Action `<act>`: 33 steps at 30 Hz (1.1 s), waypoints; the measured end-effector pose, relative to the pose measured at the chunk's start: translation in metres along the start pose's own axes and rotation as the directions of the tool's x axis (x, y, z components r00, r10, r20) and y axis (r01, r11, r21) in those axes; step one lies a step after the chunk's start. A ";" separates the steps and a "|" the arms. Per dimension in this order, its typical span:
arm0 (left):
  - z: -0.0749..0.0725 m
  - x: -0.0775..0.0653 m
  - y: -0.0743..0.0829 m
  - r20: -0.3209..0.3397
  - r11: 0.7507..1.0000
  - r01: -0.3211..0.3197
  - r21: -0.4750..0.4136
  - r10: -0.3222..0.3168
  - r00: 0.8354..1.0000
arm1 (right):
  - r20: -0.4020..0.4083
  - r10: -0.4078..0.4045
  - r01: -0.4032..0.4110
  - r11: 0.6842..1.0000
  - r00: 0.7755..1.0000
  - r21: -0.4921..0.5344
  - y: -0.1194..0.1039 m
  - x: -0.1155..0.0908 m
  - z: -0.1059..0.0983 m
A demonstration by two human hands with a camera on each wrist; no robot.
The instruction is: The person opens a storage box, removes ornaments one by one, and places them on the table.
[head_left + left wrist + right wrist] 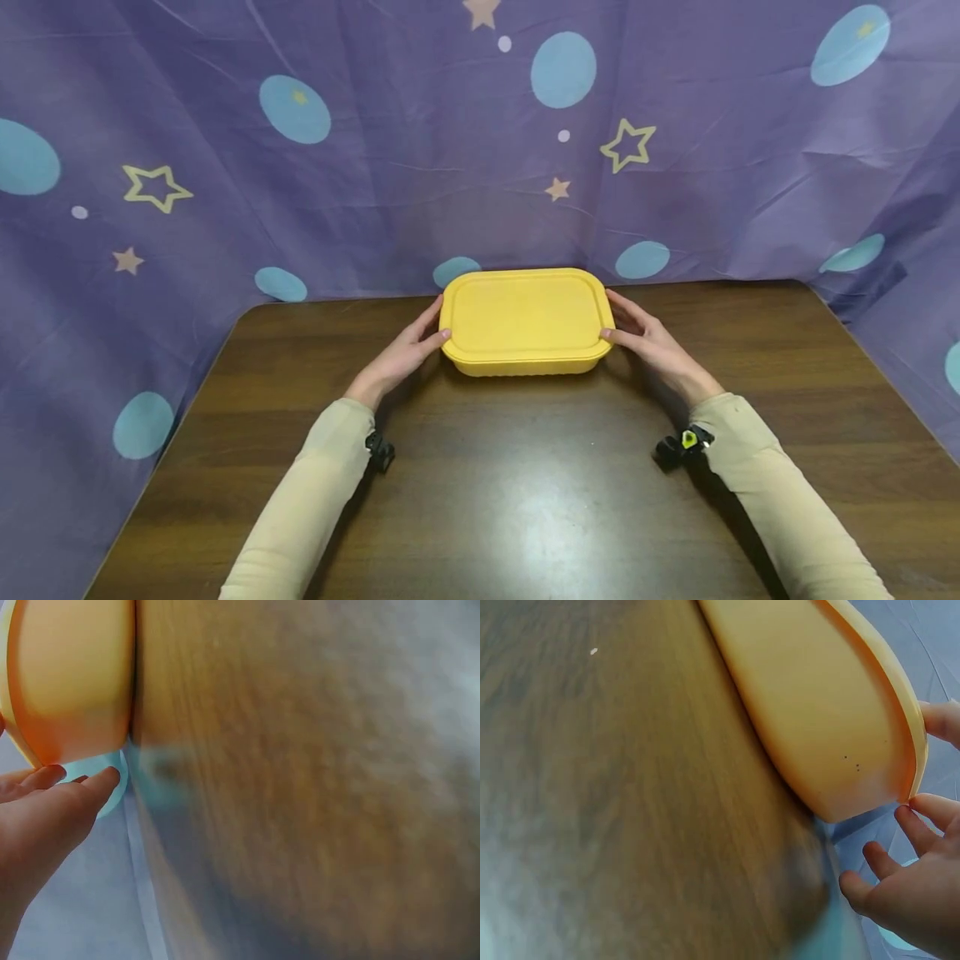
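A yellow lidded storage box (527,312) sits toward the back of the table, its lid on, as the head view shows. At its left end my left hand (402,357) pinches the lid's rim, thumb on top and fingers at the far edge. My right hand (654,346) grips the opposite end in the same way. In the right wrist view, fingertips (921,802) touch the underside of the rim while two lower fingers spread apart from the box wall (810,697). The left wrist view has fingers (52,774) under the rim too. What the box contains is hidden.
The brown wooden table (480,500) reaches back to a purple curtain (420,167) with stars and blue ovals, close behind the box. Small black devices (380,452) are strapped at both sleeve cuffs. Glare lies on the table's near middle.
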State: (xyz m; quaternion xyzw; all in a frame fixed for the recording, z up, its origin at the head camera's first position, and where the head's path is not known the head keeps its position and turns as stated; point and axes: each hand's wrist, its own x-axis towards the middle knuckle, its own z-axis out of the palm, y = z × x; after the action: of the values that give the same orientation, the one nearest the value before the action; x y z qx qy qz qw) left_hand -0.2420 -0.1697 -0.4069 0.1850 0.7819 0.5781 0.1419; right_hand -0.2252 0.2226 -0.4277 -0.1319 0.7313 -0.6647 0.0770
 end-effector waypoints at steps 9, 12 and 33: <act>-0.001 0.009 0.004 -0.012 0.999 -0.030 -0.039 0.029 1.000 | -0.106 0.002 -0.011 0.996 0.994 -0.090 -0.008 0.006 0.002; -0.002 0.010 0.006 -0.031 0.998 -0.055 -0.039 0.054 0.998 | -0.121 -0.024 0.012 0.995 0.992 -0.096 -0.012 0.008 0.003; -0.019 -0.014 0.015 -0.215 0.961 -0.110 -0.252 0.055 0.975 | -0.027 -0.132 0.130 0.990 0.991 -0.056 -0.044 0.014 0.023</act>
State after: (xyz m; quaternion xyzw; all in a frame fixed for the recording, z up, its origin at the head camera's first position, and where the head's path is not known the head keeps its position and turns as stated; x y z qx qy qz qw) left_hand -0.2365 -0.1884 -0.3872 0.1362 0.7006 0.6980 0.0591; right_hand -0.2284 0.1929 -0.3852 -0.1717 0.7399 -0.6502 0.0185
